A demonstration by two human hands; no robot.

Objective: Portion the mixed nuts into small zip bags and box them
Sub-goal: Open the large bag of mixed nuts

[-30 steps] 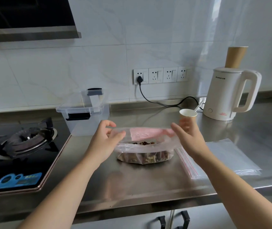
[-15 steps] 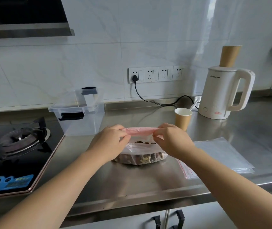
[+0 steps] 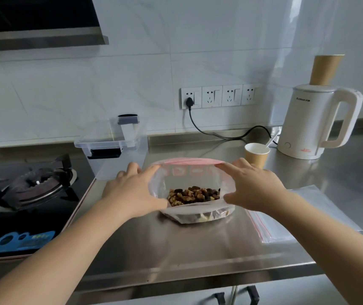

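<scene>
Both hands held the big zip bag open on the table: left hand and right hand gripped its rim, fingertips partly hidden behind plastic. Mixed nuts showed inside, the lowest blurred through the film.

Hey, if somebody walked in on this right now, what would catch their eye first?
The big bag of mixed nuts at the counter's middle, its mouth held wide by the left hand and right hand. Next, the white kettle at the back right and the clear plastic box beside the stove.
</scene>
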